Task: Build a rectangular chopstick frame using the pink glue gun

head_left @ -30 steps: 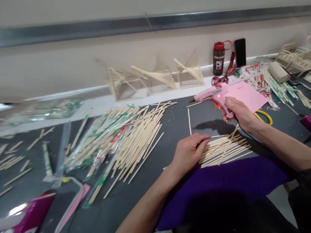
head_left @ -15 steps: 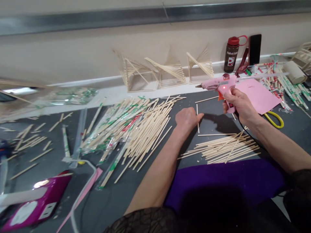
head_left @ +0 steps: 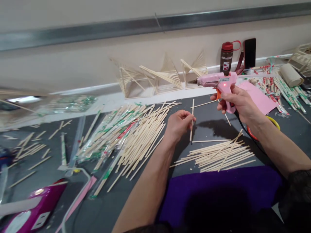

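Observation:
My left hand (head_left: 181,123) pinches a thin wooden stick (head_left: 192,127) between thumb and fingers, held roughly lengthwise away from me. A pink hot glue gun (head_left: 224,85) with a lit red light is gripped in my right hand (head_left: 234,98); its nozzle points left, above the table. Below and between my hands lie single sticks: one at the back (head_left: 204,104), one at the right (head_left: 227,119) and one at the front (head_left: 211,141). Nearer to me is a loose pile of bare sticks (head_left: 218,155).
Left of my arm lie bare sticks (head_left: 143,139) and plastic-wrapped chopsticks (head_left: 109,129). Twisted stick frames (head_left: 161,76) stand against the wall, beside a bottle (head_left: 226,60) and a phone (head_left: 249,53). Pink paper (head_left: 259,97) and yellow-handled scissors (head_left: 274,122) are at right; a magenta device (head_left: 39,207) is lower left.
My left hand has taken hold of the left-hand stick and raised it slightly from the table. The glue gun stays in my right hand, and the view has shifted a little.

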`<state>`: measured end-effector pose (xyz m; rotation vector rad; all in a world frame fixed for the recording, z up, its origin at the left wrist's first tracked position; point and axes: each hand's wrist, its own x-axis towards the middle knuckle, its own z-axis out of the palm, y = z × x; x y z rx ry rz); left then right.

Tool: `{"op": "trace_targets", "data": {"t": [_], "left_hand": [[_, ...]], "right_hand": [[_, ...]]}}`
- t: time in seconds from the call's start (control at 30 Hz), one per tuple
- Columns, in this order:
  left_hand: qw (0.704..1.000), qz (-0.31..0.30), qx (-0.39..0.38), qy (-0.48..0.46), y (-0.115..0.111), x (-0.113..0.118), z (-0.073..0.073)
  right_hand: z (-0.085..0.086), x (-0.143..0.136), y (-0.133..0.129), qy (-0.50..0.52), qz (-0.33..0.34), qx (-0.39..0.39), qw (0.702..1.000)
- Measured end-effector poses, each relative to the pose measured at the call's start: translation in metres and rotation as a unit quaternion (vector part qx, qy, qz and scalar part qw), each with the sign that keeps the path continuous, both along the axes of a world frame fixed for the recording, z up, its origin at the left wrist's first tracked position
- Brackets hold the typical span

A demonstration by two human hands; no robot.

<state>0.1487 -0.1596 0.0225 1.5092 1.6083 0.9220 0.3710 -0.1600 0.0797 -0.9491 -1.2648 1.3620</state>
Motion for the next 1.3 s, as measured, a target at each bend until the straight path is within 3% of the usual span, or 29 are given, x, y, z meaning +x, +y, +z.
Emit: {"op": "trace_targets", "data": {"t": [0.1, 0.2, 0.4, 0.57, 0.7, 0.8, 0.9, 1.1, 1.3], "left_hand": [[0.973, -0.003, -0.057, -0.225, -0.022, 0.009, 0.005], [0.949, -0.019, -0.061, -0.307, -0.035, 0.018, -0.001], [0.939, -0.023, -0.057, -0.337, -0.037, 0.025, -0.019], [0.937, -0.018, -0.047, -0.346, -0.039, 0.025, -0.023], [0.931, -0.011, -0.035, -0.363, -0.041, 0.024, -0.023], [0.929, -0.010, -0.042, -0.368, -0.041, 0.022, -0.022], [0.927, -0.023, -0.059, -0.371, -0.041, 0.021, -0.022], [0.917, -0.054, -0.060, -0.391, -0.041, 0.020, -0.025], [0.915, -0.031, -0.024, -0.402, -0.040, 0.016, -0.026]], "right_hand": [[0.000, -0.004, 0.002, 0.003, 0.007, -0.014, 1.000], [0.008, -0.012, 0.002, 0.020, 0.003, -0.020, 1.000], [0.042, -0.036, -0.003, 0.148, -0.063, -0.065, 0.985], [0.073, -0.071, 0.009, 0.247, -0.052, -0.088, 0.964], [0.087, -0.097, 0.026, 0.248, -0.090, -0.014, 0.964], [0.075, -0.101, 0.025, 0.231, -0.061, -0.008, 0.971], [0.048, -0.088, 0.007, 0.174, -0.004, -0.021, 0.985], [-0.008, -0.046, -0.023, 0.027, -0.051, -0.025, 0.998], [-0.039, -0.035, -0.033, -0.004, -0.040, -0.013, 0.999]]}}
